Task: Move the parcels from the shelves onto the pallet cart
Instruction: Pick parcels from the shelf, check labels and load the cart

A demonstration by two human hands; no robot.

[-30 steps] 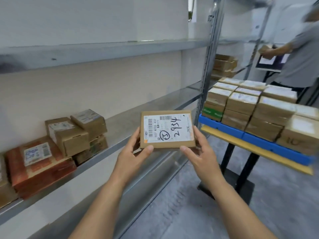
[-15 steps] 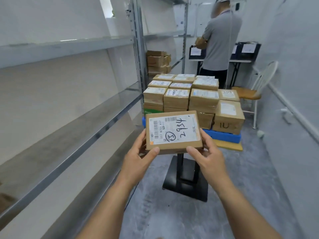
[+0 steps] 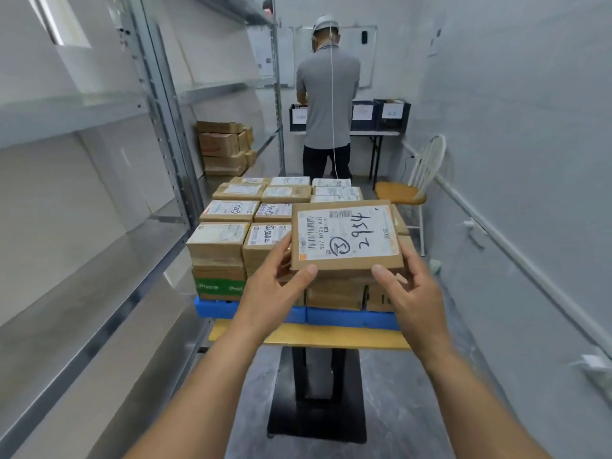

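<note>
Brown cardboard parcel (image 3: 346,238), its white label reading "507 N705 A37" with handwritten "2934" and a circled "3", is being held over the near right part of the stacked parcels (image 3: 218,240) on the pallet cart (image 3: 351,319). The left hand (image 3: 271,286) and right hand (image 3: 410,289) are gripping it, thumbs pressing its near edge, fingers curling under its sides. A green box (image 3: 215,286) low in the stack is showing "Pro". Metal shelves (image 3: 99,260) are lining the left side of the narrow room. Ahead, a person in a grey shirt (image 3: 326,104) is standing at a table (image 3: 377,133), near a chair (image 3: 399,193).
</note>
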